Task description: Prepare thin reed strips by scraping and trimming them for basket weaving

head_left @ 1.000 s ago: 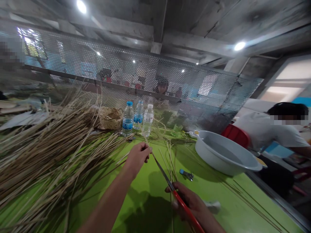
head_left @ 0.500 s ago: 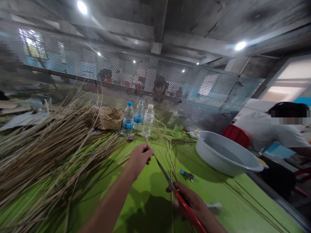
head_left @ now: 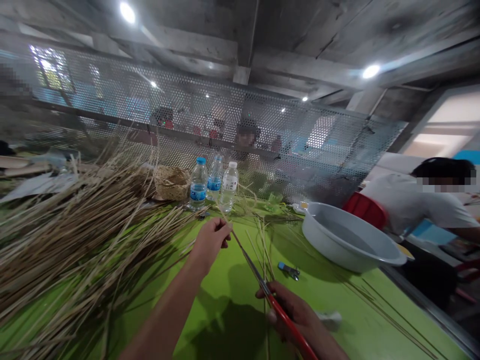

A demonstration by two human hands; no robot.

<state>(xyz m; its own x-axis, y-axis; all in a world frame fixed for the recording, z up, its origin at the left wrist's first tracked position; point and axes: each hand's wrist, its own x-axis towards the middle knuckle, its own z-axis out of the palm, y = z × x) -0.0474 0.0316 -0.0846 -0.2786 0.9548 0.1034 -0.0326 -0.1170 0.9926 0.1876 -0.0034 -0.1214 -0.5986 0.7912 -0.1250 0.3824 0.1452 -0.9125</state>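
My left hand [head_left: 213, 240] pinches a thin straw strip [head_left: 235, 236] between thumb and fingers above the green table. The strip runs from that pinch down to the blades of red-handled scissors [head_left: 279, 310]. My right hand [head_left: 296, 310] is closed around the scissors, whose blades point up and left toward my left hand. Whether the blades grip the strip or only touch it, I cannot tell. Under and beside the scissors lie several loose straw strips [head_left: 263, 240]. A small metal clip tool with a blue end [head_left: 288, 270] rests right of the blades.
A large pile of dried straw [head_left: 75, 225] covers the left side. Behind stand a woven basket [head_left: 171, 183] and three water bottles [head_left: 198, 185]. A grey basin [head_left: 337, 240] sits at right, near a person in white [head_left: 397, 200]. Perforated metal panel [head_left: 300, 155] closes the back.
My left hand has shifted slightly left and up, away from the scissor tips, with more of the strip showing between. My right hand and the scissors have barely moved.
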